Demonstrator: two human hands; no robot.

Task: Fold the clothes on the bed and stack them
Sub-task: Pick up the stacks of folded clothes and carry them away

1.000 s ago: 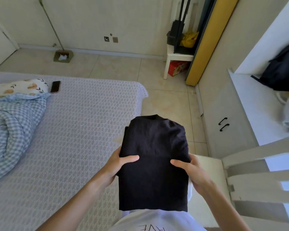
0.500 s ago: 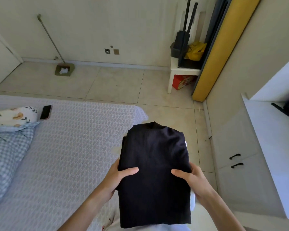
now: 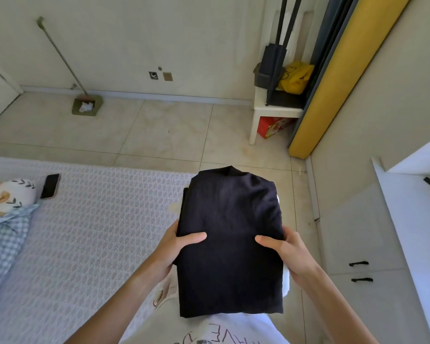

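The folded black top (image 3: 230,234) is soft, dull cloth. The bed cover (image 3: 90,219) is bumpy, patterned cloth. The floor tiles (image 3: 159,130) look smooth and a little shiny. The phone (image 3: 50,185) looks glossy.

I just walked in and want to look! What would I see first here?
First you'd see the folded black garment in the middle, held up by the left hand and right hand, thumbs on top. On the left is the bed with a phone lying on it. A yellow panel leans at the upper right.
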